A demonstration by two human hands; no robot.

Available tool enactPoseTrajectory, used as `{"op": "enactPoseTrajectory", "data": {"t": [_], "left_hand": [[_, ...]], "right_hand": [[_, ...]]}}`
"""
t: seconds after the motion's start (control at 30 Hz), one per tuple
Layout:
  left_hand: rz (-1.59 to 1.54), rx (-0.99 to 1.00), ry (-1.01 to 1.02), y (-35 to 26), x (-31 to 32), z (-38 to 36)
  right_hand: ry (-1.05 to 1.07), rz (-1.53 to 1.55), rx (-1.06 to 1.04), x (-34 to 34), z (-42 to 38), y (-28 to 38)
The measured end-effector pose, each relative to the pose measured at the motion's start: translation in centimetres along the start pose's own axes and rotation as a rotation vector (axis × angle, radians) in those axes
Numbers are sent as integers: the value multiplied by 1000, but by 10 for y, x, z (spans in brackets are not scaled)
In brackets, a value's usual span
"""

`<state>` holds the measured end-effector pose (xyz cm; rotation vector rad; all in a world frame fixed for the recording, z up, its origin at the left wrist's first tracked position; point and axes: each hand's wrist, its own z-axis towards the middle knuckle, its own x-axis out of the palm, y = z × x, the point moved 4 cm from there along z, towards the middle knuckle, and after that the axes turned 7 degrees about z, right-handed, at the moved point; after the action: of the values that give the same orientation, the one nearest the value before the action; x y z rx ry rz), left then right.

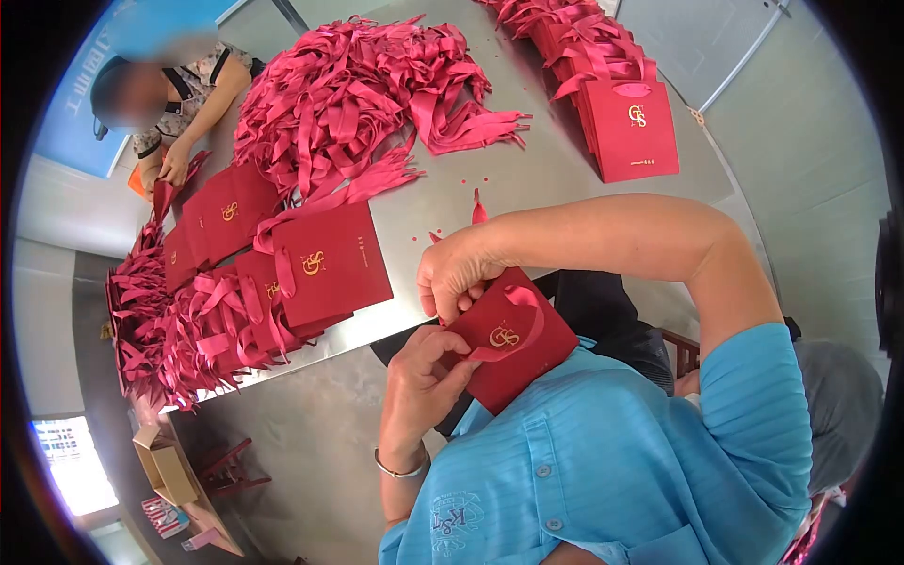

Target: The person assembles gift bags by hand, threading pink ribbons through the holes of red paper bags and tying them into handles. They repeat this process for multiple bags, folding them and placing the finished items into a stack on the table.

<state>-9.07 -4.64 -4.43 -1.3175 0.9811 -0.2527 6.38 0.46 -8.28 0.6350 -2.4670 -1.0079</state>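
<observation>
A small red paper gift bag (539, 354) with a gold logo is held tilted in front of my blue shirt. My left hand (419, 386), with a bracelet on its wrist, pinches the bag's ribbon handle (529, 325) near the upper edge. Fingers curled, my right hand (457, 273) grips at the bag's top edge; what lies between those fingertips is partly hidden. Just beyond my right wrist, short red ribbon tips (479, 207) show above the metal table (428, 202).
A large heap of red ribbons (348, 94) covers the table's far side. Finished-looking red bags (330, 264) with ribbons are stacked at left, and a row of bags (633, 127) stands at upper right. A co-worker (188, 104) handles ribbon at upper left. Cardboard boxes (169, 466) sit lower left.
</observation>
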Motion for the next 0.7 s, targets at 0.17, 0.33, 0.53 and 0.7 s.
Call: {"op": "enactPoseTrajectory", "data": {"t": [0.17,0.33,0.53,0.7], "left_hand": [[-31,28,2,3,-4,-1],[-135,-7,11,3,-3,-5],[-107,33,-40,0,-3,-1],[-108,162,-108,4,2,-1]], "right_hand": [[-110,-67,-80,3,-6,8],[-237,-48,-235,-3,-9,13],[-153,-146,-340,-5,-35,23],[40,-399,-258,-4,-51,21]]}}
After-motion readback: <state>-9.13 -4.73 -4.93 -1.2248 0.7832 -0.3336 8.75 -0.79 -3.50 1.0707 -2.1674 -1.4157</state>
